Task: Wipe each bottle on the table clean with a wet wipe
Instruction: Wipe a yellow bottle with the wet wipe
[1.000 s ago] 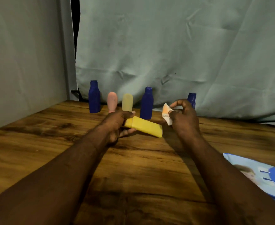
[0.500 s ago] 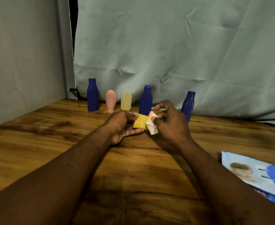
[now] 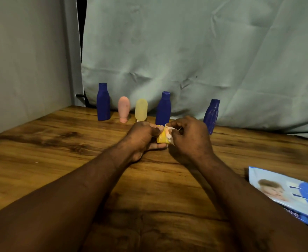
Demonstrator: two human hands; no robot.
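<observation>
Left grip (image 3: 142, 137): closed around one end of the yellow bottle (image 3: 162, 138), with the thumb laid on top and the fingers beneath. Right grip (image 3: 189, 140): pinched on the wet wipe (image 3: 168, 132), which is pressed against the bottle just where it emerges from the left grip. The two grips are almost touching, and only a short yellow section is exposed between them. The rest of the bottle is hidden.

The bottle is held just above the middle of the counter (image 3: 58, 151). Its long axis is judged to run from left to right, so the free end lies toward the right grip, which is the nearer one. The coming stroke is judged to depend on this. The wipe would be drawn along that axis while the bottle is steadied from the left.

The bottle appears to be smooth, opaque plastic. The wipe is thin, white, limp and crumpled. The counter is glossy with a dark wood-grain finish.

Five bottles are stood upright along the far edge:
- a shouldered left blue bottle (image 3: 103, 103);
- a rounded pink bottle (image 3: 123, 109), set on its cap;
- a translucent pale yellow bottle (image 3: 141, 110), of like shape;
- a middle blue bottle (image 3: 163, 110), directly behind the grips;
- a ribbed right blue bottle (image 3: 211, 115), set apart from the others.

A glossy pack of wipes (image 3: 285, 191) is laid flat at the right edge. A creased cloth backdrop (image 3: 186, 51) is hung behind.
</observation>
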